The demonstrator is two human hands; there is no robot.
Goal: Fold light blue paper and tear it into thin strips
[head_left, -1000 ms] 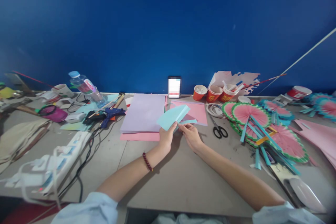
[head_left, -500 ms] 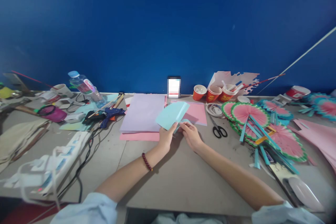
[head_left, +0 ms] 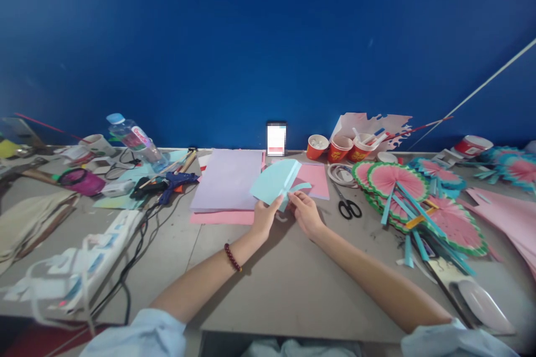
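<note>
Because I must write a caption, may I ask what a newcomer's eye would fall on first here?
Probably the overlapping pink fans with green rims, on the right of the table. Then the light-blue paper in the centre, held by the left hand, with the right hand close beside it. The blue wall fills the back.
</note>
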